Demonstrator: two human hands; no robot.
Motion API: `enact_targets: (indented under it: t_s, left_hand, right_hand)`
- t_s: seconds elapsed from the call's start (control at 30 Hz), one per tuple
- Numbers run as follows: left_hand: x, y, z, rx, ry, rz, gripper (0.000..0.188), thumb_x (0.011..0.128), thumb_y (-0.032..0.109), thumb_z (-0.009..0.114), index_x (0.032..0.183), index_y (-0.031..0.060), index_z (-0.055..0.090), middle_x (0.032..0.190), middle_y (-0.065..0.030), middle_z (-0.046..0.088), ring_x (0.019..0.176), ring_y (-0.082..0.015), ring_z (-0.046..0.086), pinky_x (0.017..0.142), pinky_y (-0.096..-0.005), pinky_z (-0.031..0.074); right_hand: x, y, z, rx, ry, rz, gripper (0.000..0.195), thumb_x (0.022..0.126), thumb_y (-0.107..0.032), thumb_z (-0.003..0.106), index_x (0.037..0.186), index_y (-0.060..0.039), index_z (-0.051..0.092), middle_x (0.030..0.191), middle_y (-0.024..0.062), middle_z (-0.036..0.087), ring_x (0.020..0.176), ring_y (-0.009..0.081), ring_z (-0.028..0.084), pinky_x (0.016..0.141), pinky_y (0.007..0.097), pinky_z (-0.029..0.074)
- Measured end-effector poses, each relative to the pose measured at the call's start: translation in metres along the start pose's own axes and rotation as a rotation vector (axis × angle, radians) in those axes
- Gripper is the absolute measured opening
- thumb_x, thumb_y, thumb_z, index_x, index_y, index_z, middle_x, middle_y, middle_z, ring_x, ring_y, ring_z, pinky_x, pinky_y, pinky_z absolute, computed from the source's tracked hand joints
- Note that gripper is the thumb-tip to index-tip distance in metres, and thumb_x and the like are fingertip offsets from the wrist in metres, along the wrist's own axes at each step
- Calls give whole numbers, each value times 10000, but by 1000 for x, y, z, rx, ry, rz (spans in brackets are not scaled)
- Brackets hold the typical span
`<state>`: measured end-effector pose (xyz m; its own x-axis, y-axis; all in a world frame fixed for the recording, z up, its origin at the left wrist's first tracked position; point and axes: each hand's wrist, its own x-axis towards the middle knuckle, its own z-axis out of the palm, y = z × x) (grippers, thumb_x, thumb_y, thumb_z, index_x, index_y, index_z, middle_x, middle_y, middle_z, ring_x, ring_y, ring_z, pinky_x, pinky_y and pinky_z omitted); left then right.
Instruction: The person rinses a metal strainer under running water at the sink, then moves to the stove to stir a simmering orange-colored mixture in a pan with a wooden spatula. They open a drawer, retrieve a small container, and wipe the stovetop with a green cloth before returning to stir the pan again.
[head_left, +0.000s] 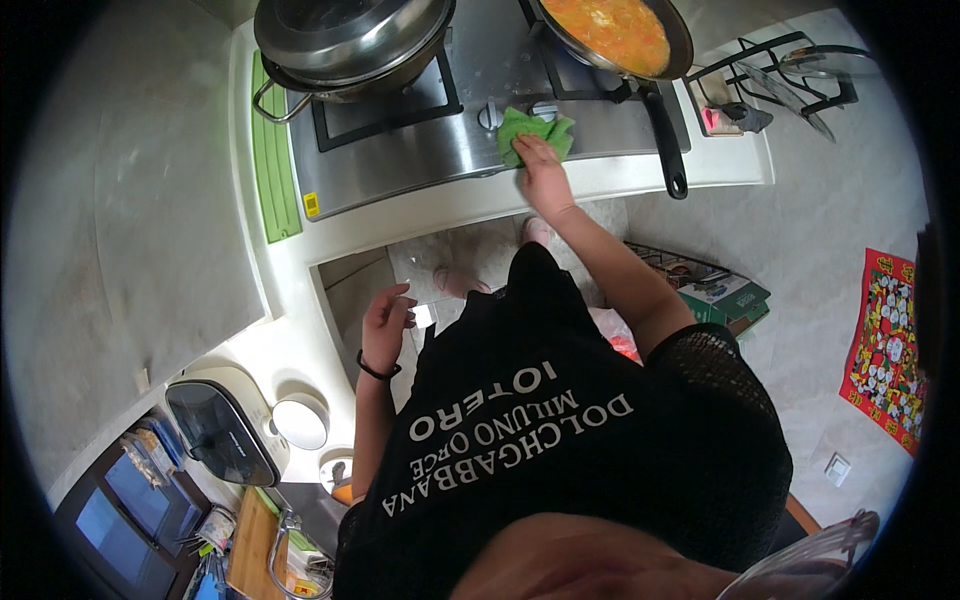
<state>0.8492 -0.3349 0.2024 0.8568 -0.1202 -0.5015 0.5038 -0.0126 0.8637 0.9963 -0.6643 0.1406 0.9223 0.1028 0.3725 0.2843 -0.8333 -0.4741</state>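
My right hand (543, 177) presses its fingers onto a green cloth (534, 133) at the front edge of a stainless steel gas hob (390, 166). The cloth lies just below the two control knobs (491, 115) and partly touches the right one. Beside the hob's front, a frying pan (681, 45) holds an orange, soupy food (611, 34), its black handle (664, 139) pointing back toward me. A lidded steel pot (352, 52) sits on the left burner. My left hand (386, 330), with a black band at the wrist, hangs in the air, loosely curled and holding nothing.
A green strip (274, 161) lines the counter left of the hob. Rearward on the left are a white bowl (300, 421), a dark-lidded appliance (225, 431) and a sink faucet (281, 540). A wall rack (780, 75) holds pan lids. Low on the right stands a green box (724, 300).
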Motion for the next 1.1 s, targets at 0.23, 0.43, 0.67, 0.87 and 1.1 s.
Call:
enact_targets:
  t_s: [0.23,0.43,0.67,0.87,1.1]
  left_hand:
    - [25,19,33,80,4,41,256,894,77,480,1135,33,554,894,-72,628,752,-111,581,659,-238,489]
    - [25,28,51,64,10,25,282,871,40,465,1140,33,548,920,-79,616,773,-121,576,670,-244,490]
    - [20,23,51,4,51,9,277,886,41,459,1150,38,541,912,-62,608,763,-115,563,674,-238,481]
    - [11,11,43,-34,84,0,263,898,46,466,1145,46,553,899,-50,605,775,-109,563,676,-244,482]
    - [19,15,34,-52,78,27,264,901,60,471,1152,30,548,893,-52,613,769,-112,566,673,-241,481]
  right_hand:
    - [54,-22,15,223,43,364,291,690,74,512,956,50,628,951,243,614,929,393,577,832,414,464]
    - [99,-20,3,251,257,460,304,739,63,476,978,-5,652,942,229,624,839,372,613,748,397,485]
    - [161,36,41,-301,-133,416,404,802,-131,487,1131,102,514,1206,270,505,1209,427,384,1067,484,208]
    - [171,19,63,-541,-454,364,419,803,-172,477,1158,46,524,1289,230,461,1254,409,350,1059,518,187]
    - [158,4,61,6,-410,254,338,810,-23,428,1121,-9,560,1231,217,497,1151,362,477,986,381,385]
